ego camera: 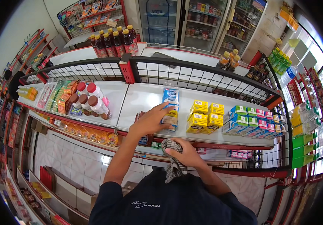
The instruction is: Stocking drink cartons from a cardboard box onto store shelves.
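Observation:
My left hand [153,119] reaches over the white shelf top, its fingers spread on or just over blue and yellow sachets [170,97]; whether it grips them cannot be told. Beneath its wrist, partly hidden, are dark brown packets [144,140] at the shelf's front edge. Closed around a checked grey cloth [175,166], my right hand [185,153] is in front of the red shelf edge, and the cloth hangs down from it. Right of the sachets stand yellow cartons [206,116] in a small block.
Bottles with red and brown caps [92,101] stand on the left of the shelf [139,95], beside snack packets [63,95]. Small drink cartons [248,122] fill its right part. A black wire mesh divider [201,76] runs behind, with dark bottles [116,42] beyond it.

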Tool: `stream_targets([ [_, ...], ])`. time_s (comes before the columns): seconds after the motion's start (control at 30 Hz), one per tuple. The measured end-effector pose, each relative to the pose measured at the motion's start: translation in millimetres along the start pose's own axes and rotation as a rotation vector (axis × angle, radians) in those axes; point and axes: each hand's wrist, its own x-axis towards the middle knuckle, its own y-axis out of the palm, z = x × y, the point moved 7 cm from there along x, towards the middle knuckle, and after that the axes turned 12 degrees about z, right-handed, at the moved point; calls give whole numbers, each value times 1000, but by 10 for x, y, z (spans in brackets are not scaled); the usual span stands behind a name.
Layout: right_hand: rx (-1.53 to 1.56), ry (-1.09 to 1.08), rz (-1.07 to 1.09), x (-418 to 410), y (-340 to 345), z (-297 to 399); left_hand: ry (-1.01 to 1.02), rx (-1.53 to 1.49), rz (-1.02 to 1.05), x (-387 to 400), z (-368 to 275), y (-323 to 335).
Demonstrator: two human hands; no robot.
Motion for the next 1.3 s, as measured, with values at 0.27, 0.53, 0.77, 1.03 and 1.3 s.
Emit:
stream_targets([
  [0.27, 0, -23, 74, -25, 136, -163, -457, 210, -271, -873, 233, -285],
  [0.53, -45, -30, 171, -35, 283, -220, -335, -29, -412, -957, 338, -134],
  [0.77, 2, -41, 146, -251, 213, -316, -133, -348, -703, -1083, 195, -115],
  [1.03, 55, -28, 99, -673, 71, -556, 151, -917, -1027, -1472, 34, -32],
  [1.3, 398, -33, -181, -972, -64, -870, 149, -1203, -823, -1486, -597, 1025],
])
